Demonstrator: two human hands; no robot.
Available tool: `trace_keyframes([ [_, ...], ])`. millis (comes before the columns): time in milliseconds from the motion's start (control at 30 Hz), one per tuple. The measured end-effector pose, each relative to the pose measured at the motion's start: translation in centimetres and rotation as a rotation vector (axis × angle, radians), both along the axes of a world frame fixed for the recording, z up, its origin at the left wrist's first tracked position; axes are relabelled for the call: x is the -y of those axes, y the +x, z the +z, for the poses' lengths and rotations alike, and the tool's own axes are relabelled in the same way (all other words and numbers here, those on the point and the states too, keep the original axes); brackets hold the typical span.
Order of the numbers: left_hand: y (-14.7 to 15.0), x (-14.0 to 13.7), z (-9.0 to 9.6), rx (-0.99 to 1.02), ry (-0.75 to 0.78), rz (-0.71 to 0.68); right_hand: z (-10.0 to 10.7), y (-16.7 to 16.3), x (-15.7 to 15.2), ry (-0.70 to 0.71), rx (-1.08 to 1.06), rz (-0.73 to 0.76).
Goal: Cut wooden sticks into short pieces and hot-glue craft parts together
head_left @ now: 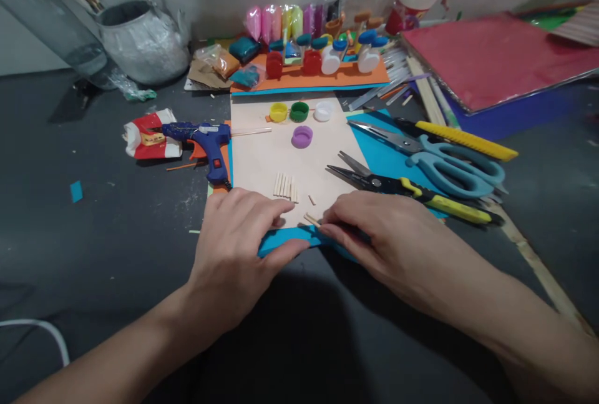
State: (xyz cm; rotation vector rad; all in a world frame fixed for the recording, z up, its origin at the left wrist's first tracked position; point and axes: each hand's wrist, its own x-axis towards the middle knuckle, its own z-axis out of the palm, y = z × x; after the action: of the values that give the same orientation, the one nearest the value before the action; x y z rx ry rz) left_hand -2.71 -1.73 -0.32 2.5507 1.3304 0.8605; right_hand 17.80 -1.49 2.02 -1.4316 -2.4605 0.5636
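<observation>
My right hand pinches a couple of short wooden sticks over the front edge of a pale sheet of paper. My left hand rests at the sheet's front left, thumb and fingers apart, with nothing seen between them. Just beyond its fingertips lies a row of several short sticks. One small loose piece of stick is between the row and my right hand. Farther up the sheet sit yellow, green, white and purple bottle caps.
A blue glue gun lies left of the sheet. To the right are black-and-yellow cutters, blue-handled scissors and a yellow cutter knife. Behind stand a metal kettle, clay packets and red sheets.
</observation>
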Motion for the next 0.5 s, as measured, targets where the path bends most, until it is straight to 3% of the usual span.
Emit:
trace_keyframes([
  [233, 0.1, -0.3, -0.4, -0.098, -0.107, -0.117, -0.8, 0.5, -1.2, 0.192, 0.232, 0.236],
  [500, -0.1, -0.3, -0.6, -0.094, -0.151, -0.128, -0.9, 0.4, -1.7, 0.226, 0.200, 0.187],
])
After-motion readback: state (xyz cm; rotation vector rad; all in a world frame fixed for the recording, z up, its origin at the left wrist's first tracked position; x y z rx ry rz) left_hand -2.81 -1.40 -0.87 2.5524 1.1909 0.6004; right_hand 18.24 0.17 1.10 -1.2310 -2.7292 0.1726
